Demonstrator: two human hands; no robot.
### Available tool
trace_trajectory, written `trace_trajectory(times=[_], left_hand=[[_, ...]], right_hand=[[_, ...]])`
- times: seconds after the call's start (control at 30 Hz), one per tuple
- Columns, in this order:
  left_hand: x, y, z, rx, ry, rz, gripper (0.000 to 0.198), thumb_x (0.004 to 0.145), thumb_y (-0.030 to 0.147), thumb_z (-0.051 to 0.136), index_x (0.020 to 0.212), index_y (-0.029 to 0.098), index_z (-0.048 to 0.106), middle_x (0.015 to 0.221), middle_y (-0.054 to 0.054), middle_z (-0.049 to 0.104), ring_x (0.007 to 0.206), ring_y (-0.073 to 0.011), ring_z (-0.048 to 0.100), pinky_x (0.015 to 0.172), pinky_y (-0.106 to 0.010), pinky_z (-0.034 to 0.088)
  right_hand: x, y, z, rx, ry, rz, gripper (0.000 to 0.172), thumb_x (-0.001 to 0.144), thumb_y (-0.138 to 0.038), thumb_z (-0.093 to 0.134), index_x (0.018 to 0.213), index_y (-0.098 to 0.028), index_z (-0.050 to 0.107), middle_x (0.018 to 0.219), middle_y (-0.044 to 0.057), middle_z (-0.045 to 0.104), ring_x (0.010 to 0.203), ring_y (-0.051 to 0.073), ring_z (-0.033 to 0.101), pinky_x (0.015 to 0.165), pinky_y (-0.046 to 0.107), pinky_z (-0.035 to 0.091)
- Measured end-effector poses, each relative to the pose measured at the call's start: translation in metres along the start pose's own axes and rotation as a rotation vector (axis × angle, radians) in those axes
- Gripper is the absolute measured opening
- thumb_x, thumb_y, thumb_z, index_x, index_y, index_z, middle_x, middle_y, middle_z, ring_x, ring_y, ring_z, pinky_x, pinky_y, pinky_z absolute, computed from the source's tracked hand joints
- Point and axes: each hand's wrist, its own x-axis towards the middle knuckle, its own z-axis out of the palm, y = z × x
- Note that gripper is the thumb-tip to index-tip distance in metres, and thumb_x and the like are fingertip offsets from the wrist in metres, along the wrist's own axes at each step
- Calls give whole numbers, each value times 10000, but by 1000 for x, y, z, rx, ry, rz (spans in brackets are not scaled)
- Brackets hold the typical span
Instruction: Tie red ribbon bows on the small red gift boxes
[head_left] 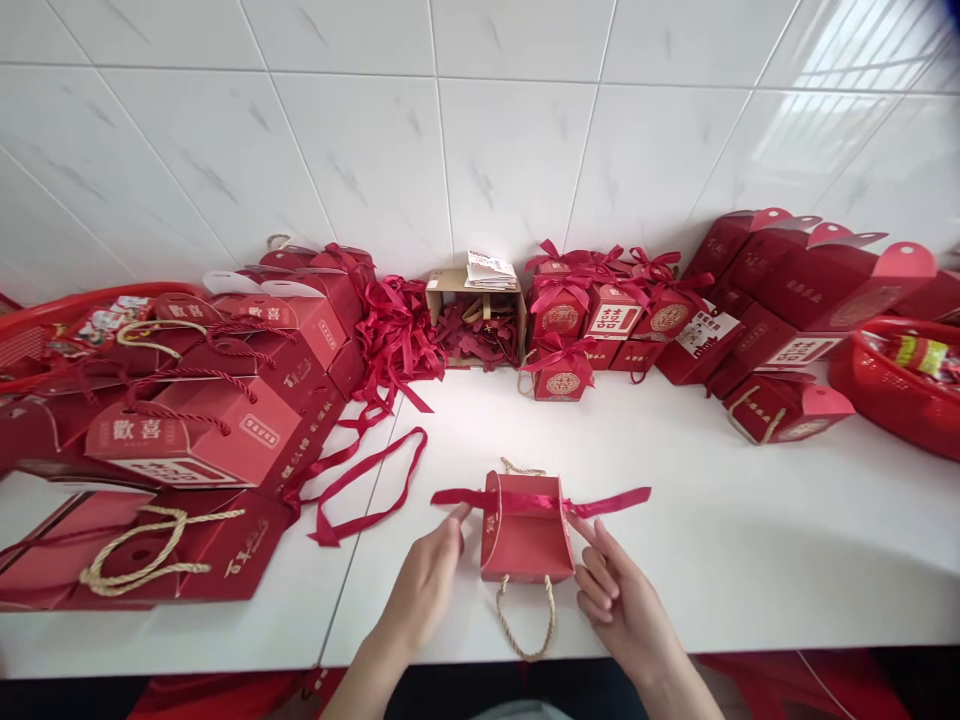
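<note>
A small open red box (534, 545) stands on the white table in front of me, a rope handle looped toward me and another behind. A dark red ribbon (615, 502) runs across its top, its ends sticking out left and right. At the box's left side is my left hand (431, 575), fingertips close to the ribbon's left part; its grip, if any, is hidden. My right hand (619, 590) is at the right side, the index finger extended to the ribbon by the box's edge, the other fingers curled. Nothing is visibly held in it.
Red boxes (202, 430) and folded cartons pile up at left, beside loose ribbons (401, 330). A cardboard box (484, 278) of red pieces stands by the tiled wall. Bow-tied boxes (562, 315), stacked boxes (795, 275) and a red basket (900, 400) are at right.
</note>
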Motion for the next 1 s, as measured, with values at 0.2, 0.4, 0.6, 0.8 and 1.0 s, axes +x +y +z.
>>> trace_trajectory(times=[0.2,0.4,0.6,0.8,1.0], left_hand=[[13,15,7,-862,-71,-119,275,851,396,615,1091,266,647,991,-29,660,867,-156,596,724,-253,483],[17,24,3,-1106,65,-247,72,815,200,666,883,184,684,921,-49,689,832,-172,656,688,-275,548],[13,29,-10,-1147,290,-273,116,851,129,567,787,157,660,764,-41,673,723,-177,680,593,-276,564],[12,28,-26,-1157,409,-156,137,859,142,541,852,174,673,804,-22,678,706,-151,668,555,-251,553],[16,40,-38,-1109,436,62,33,770,193,687,739,194,674,720,28,670,702,-118,638,649,-240,557]], right_hand=[[14,-13,7,546,-69,92,240,695,-194,799,870,-201,635,558,-94,471,447,5,441,343,54,331],[13,-23,9,548,54,-84,256,626,-98,815,759,-203,624,756,-37,652,681,65,625,503,113,531],[10,-24,11,397,98,-210,219,683,-94,769,854,-188,668,729,-41,674,604,58,621,535,143,557],[6,-27,17,128,139,-437,231,644,-199,832,835,-179,703,705,-48,657,594,53,614,611,157,573],[1,-41,32,-123,126,-693,146,731,-318,773,817,-211,722,879,-7,701,714,81,638,688,204,564]])
